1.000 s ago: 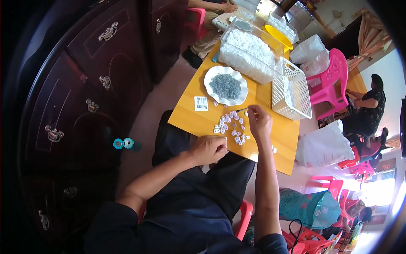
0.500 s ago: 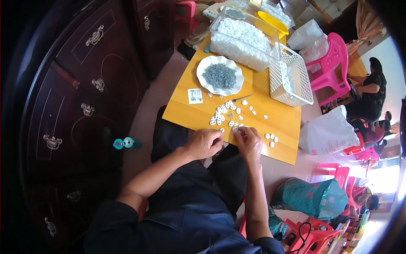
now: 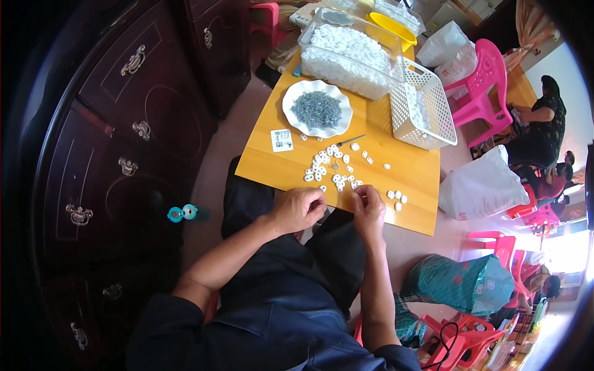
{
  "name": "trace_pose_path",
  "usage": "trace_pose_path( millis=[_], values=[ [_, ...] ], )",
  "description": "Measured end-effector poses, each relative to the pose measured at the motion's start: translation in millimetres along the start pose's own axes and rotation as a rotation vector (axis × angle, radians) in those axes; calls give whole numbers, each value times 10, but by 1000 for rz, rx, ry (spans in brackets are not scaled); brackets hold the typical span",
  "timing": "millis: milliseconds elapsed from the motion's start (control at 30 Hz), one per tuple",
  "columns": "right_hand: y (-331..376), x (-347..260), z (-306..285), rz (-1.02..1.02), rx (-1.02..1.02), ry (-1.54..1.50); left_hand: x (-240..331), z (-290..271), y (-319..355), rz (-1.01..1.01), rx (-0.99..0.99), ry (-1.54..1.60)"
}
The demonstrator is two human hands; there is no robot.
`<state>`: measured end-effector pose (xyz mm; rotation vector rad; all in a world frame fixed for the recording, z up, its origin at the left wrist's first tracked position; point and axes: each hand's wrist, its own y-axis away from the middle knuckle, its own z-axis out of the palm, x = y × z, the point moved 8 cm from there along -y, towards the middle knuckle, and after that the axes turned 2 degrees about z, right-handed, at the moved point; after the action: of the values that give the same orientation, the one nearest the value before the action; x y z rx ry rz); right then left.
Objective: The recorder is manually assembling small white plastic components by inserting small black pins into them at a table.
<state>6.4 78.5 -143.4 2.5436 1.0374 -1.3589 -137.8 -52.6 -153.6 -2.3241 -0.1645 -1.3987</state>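
our right hand is at the near edge of the tabletop, thumb and fingers drawn together in a pinch just beside the nearest of the small white pieces. our left hand is loosely curled at the same edge, fingers bent inward. from this high, wide view we can't fairly tell whether either one has a piece tucked between its fingertips.

the white pieces, each with dark holes, lie in a loose cluster beyond our hands. a few grey bits sit among them, and a thin pointed tool lies along the far side. one lone piece is close to the edge between our hands, and a small group rests apart to the right. farther off are the scalloped plate and its grey heap.

this looks like fine fingertip work, so we'd do well to pinch each piece by its rim, leaving the holes uncovered, and to lift one at a time so its neighbours aren't dragged. we'd keep both wrists low and steady, work slightly inward from the edge so nothing drops, and leave the tool's point facing away from our fingers.
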Motion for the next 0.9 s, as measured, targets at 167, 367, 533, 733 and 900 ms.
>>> trace_pose_path(
  millis=[167, 367, 533, 733, 900],
  values=[
    [324, 339, 159, 348, -157, -815, 78, 35, -2, -26, 47, 205],
    [578, 259, 274, 479, -138, -1226, 96, 313, 80, -163, -67, 441],
    [650, 260, 336, 454, -165, -1257, 239, 328, -26, -104, -6, 339],
    [657, 237, 275, 402, -142, -1095, 298, 291, -110, -69, -11, 165],
    [641, 249, 221, 377, -126, -1048, 355, 316, -135, -66, -58, 124]
  ],
)
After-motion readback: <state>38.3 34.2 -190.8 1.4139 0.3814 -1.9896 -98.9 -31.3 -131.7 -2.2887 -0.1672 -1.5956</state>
